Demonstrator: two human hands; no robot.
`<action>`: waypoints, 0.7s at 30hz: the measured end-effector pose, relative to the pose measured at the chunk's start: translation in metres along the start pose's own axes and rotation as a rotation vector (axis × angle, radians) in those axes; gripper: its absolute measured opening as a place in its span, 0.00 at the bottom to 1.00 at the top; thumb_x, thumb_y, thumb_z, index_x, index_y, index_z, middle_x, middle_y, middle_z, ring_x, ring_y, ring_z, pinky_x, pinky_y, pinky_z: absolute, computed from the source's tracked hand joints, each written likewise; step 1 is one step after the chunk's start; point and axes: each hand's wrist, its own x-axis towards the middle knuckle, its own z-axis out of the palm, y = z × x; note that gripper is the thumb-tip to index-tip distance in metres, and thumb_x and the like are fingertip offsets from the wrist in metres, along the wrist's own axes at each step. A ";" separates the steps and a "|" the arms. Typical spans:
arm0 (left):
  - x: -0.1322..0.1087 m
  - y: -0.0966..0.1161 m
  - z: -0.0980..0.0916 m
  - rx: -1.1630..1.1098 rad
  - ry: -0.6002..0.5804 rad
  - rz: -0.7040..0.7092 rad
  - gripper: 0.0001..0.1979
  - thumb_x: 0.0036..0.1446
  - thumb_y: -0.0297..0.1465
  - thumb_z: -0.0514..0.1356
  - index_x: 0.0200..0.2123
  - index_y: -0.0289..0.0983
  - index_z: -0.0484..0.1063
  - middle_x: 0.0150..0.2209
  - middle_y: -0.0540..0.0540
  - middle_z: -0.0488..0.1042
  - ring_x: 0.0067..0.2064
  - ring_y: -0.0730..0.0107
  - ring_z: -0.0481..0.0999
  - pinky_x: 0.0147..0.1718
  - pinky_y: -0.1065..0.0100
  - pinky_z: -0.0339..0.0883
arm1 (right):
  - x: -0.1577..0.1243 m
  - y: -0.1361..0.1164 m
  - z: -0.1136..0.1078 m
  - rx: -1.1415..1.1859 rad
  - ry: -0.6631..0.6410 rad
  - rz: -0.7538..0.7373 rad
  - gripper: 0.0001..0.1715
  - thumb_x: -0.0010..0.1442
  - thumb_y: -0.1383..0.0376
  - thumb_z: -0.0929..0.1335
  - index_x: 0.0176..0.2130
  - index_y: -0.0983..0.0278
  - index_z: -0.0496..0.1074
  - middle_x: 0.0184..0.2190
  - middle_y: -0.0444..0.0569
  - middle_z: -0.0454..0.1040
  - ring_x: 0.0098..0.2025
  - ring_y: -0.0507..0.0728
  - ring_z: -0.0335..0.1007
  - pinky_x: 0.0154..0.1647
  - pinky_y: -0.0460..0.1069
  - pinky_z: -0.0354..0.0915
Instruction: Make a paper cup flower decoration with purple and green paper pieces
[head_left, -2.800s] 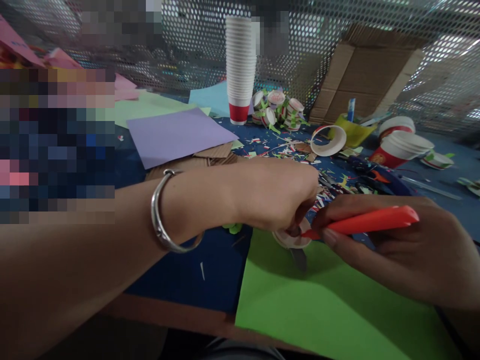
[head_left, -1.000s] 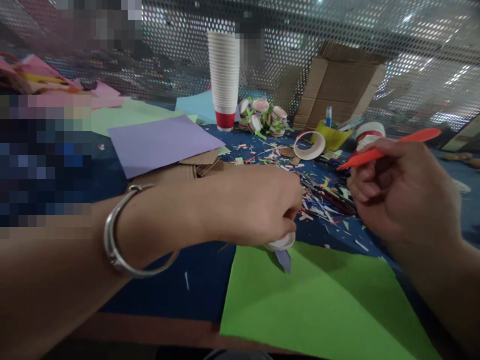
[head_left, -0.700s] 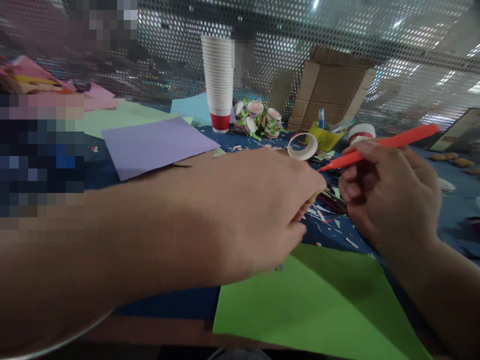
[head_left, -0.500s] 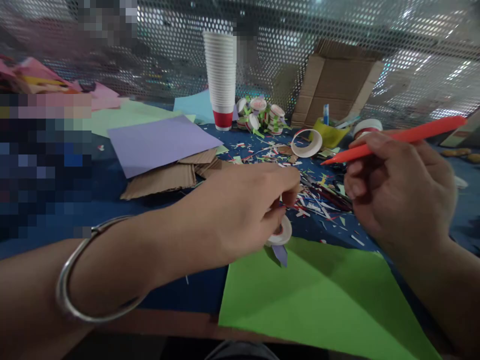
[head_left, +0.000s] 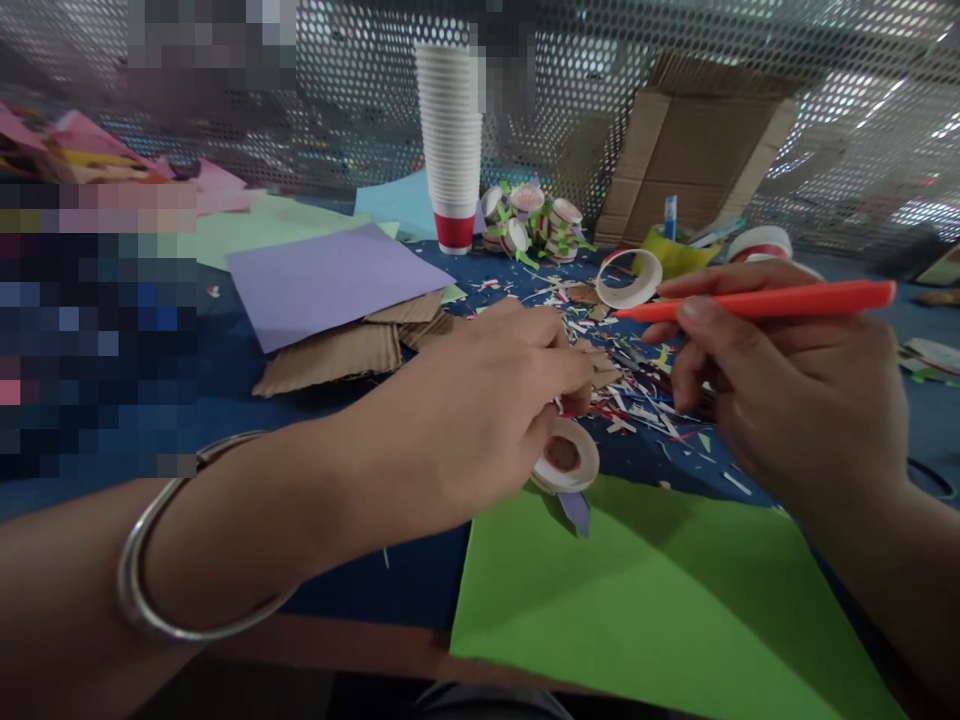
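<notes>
Cup base: While the left hand (head_left: pixel 487 400) covered most of it moments ago, the cup base (head_left: pixel 586 450) now shows nearly all its white rim and a reddish-brown round in the middle. It lies at the green sheet's (head_left: pixel 637 600) far edge, a purple strip (head_left: pixel 576 514) sticking out beneath.
Pen: The red pen (head_left: pixel 795 300) has left the base, where its tip was; it now points left above the scraps (head_left: pixel 630 405), so marking seems paused.
Right grip: The right hand (head_left: pixel 795 390) is clamped on the pen, fingers and thumb together.
Left grip: Fingers curl beside the base; tips are hidden, so I cannot tell whether they pinch it.
Around: Cup stack (head_left: pixel 454 130), small cup pieces (head_left: pixel 525 205) and purple sheet (head_left: pixel 330 280) stand or lie farther back on the blue surface (head_left: pixel 375 590).
In the way: The left hand overlaps the base's left edge; scraps crowd behind.
</notes>
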 end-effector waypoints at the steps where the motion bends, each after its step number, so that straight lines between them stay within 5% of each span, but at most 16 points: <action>1: 0.000 0.000 0.001 -0.008 -0.001 0.007 0.11 0.64 0.26 0.57 0.43 0.41 0.78 0.43 0.44 0.74 0.46 0.58 0.72 0.43 0.60 0.63 | -0.001 -0.001 0.000 -0.059 -0.015 -0.030 0.07 0.66 0.63 0.72 0.40 0.62 0.82 0.27 0.43 0.78 0.16 0.46 0.67 0.15 0.45 0.57; 10: 0.004 0.008 0.003 0.042 -0.099 0.044 0.11 0.66 0.27 0.55 0.39 0.37 0.79 0.43 0.42 0.75 0.47 0.56 0.71 0.48 0.56 0.61 | -0.005 -0.008 -0.005 -0.279 -0.200 -0.175 0.09 0.68 0.61 0.70 0.46 0.55 0.80 0.40 0.46 0.82 0.19 0.48 0.66 0.18 0.49 0.61; 15: 0.003 0.010 0.004 0.084 -0.163 0.013 0.11 0.66 0.34 0.58 0.37 0.37 0.78 0.42 0.41 0.73 0.47 0.54 0.69 0.47 0.56 0.61 | -0.005 -0.005 -0.005 -0.287 -0.231 -0.186 0.09 0.66 0.61 0.71 0.46 0.54 0.80 0.31 0.45 0.80 0.26 0.55 0.72 0.21 0.50 0.61; 21: 0.003 0.012 0.007 0.081 -0.188 -0.038 0.09 0.64 0.34 0.58 0.37 0.37 0.77 0.41 0.41 0.72 0.48 0.52 0.68 0.48 0.54 0.61 | -0.005 -0.004 -0.004 -0.269 -0.272 -0.214 0.08 0.65 0.60 0.72 0.44 0.56 0.81 0.29 0.43 0.79 0.21 0.49 0.66 0.18 0.47 0.57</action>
